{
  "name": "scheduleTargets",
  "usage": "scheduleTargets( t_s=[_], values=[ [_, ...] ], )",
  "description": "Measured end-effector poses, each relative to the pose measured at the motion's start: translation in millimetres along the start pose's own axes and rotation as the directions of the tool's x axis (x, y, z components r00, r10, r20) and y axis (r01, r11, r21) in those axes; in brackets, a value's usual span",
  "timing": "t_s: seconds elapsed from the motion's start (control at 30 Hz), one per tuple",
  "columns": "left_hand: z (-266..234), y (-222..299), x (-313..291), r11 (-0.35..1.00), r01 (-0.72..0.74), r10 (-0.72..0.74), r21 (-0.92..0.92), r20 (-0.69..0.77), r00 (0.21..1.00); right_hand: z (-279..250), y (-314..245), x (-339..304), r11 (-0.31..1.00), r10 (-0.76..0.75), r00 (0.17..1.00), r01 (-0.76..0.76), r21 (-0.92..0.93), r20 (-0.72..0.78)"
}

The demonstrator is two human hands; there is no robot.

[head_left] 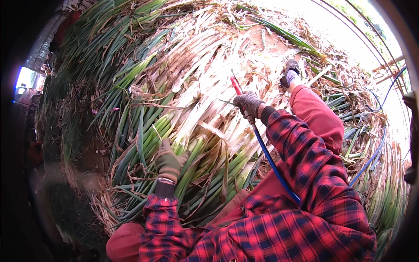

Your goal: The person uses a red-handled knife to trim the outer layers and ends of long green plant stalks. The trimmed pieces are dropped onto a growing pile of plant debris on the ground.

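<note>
While the right hand is wrapped around a red-tipped nozzle whose tip points away from the body and slightly left, the left hand lies on the green-leaf side of the long onions, and I cannot tell whether its fingers close on any leaves. The onions' long axis slants from leaves near the left hand out to pale stalks by the nozzle, so the right hand is nearer the white part; farther out, the heap's far right edge meets bare soil.
</note>
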State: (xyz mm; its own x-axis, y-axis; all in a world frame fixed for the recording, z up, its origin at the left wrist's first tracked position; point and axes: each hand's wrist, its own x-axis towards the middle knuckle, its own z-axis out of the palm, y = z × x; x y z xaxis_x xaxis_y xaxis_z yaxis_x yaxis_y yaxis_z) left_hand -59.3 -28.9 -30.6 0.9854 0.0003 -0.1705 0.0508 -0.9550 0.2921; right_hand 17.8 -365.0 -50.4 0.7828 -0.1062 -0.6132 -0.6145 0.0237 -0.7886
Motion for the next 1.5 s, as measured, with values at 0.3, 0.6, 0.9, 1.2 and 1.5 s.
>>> scheduleTargets(
  t_s=[0.3, 0.6, 0.9, 1.2, 1.5],
  values=[
    [-3, -9, -2, 0.998, -0.037, 0.037, -0.049, -0.016, 0.999, -7, 1, 14, 0.997, 0.07, 0.995, -0.073, 0.04, 0.077],
    [-23, -15, 3, 0.936, -0.013, 0.042, -0.353, 0.075, 0.996, 54, 30, -191, 0.984, 0.109, 0.886, -0.031, -0.177, 0.45],
    [-25, -8, 1, 0.973, -0.014, 0.052, -0.23, 0.162, 0.985, 19, 29, -132, 0.986, 0.093, 0.973, -0.061, -0.156, 0.209],
    [-73, 1, 78, 0.888, -0.277, 0.291, -0.367, -0.018, 0.957, -13, 13, -102, 1.0, 0.017, 0.984, -0.014, -0.02, 0.177],
    [-52, -17, 311, 0.937, -0.345, 0.301, -0.042, -0.403, 0.865, 5, 0, -115, 0.992, 0.087, 0.943, -0.111, 0.058, 0.32]
  ],
)
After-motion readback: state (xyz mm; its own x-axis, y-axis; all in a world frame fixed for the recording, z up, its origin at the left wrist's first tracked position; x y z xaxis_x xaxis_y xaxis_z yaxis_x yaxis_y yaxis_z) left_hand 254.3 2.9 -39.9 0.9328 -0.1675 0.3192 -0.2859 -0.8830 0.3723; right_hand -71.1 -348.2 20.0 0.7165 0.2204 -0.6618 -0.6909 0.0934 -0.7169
